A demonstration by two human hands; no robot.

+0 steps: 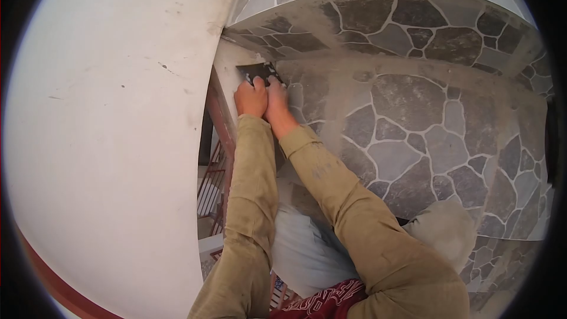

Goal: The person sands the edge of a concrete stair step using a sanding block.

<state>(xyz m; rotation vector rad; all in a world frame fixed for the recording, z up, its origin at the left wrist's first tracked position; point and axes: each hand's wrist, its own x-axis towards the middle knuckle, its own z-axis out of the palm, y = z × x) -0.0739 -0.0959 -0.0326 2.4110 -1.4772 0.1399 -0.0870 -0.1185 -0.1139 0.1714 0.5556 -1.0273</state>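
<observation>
A dark, flat scraper with pale smears lies against the corner where the white border strip meets the stone-patterned step. My left hand is closed on its near edge, thumb along the top. Pressed close beside it, my right hand also grips the scraper, at its right end. Beneath and around the hands, a pale strip runs along the wall side. Irregular grey stones with light joints cover the step to the right. The underside of the scraper is hidden.
A smooth white wall fills the left side. Ahead rises a curved stone-faced riser. A reddish metal railing shows through a gap at lower left. My bent knees in pale trousers are below the arms.
</observation>
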